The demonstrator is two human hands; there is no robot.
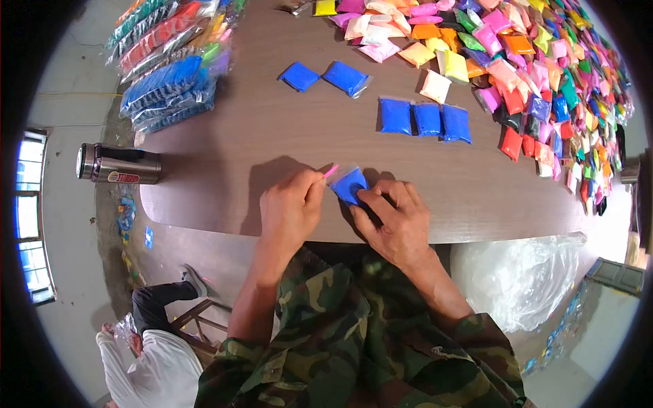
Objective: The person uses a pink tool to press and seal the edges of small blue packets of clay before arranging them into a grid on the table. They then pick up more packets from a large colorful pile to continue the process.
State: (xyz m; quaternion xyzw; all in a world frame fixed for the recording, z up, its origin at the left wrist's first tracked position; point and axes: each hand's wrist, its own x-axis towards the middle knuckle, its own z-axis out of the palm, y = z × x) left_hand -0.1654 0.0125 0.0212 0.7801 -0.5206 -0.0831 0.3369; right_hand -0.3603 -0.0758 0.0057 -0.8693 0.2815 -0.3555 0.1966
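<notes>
Near the table's front edge, my right hand [394, 217] pinches a small clear packet of blue material [349, 185] between thumb and fingers. Just left of it, my left hand [292, 204] is closed on a small pink strip [331, 171], whose tip points toward the packet's upper corner. Beyond my hands lie three blue packets side by side, the middle one [428, 120] flat on the table. Farther up and to the left rest two more, a left one [298, 77] and a right one [347, 78].
A large heap of coloured packets [517, 45] covers the table's right side. Bagged stacks [163, 85] stand at the back left, above a steel flask [126, 164]. Clear plastic [517, 279] hangs below the right edge. A seated person [153, 367] is at lower left.
</notes>
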